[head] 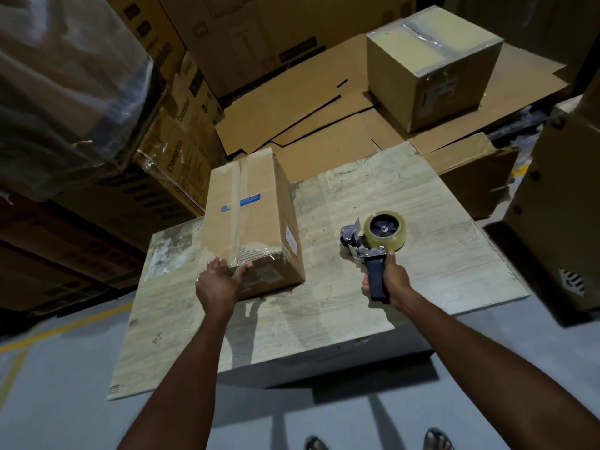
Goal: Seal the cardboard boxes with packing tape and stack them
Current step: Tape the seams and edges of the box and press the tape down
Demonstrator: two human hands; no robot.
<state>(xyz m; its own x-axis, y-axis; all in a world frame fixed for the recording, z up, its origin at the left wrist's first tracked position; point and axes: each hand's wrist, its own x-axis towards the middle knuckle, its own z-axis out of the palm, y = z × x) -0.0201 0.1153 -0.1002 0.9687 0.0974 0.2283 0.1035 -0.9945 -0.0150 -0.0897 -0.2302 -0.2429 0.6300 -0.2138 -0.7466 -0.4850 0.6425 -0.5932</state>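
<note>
A long cardboard box lies on the wooden table, with clear tape along its top seam and over its near end. My left hand rests with spread fingers against the box's near left corner, not closed around it. To the right, my right hand grips the black handle of a tape dispenser that carries a clear tape roll and rests on the tabletop. A second, taped cardboard box stands farther back on flattened cardboard.
Flattened cardboard sheets lie behind the table. Stacked printed cartons and a plastic-wrapped load rise at the left. Another large carton stands close on the right. A grey floor with a yellow line is below.
</note>
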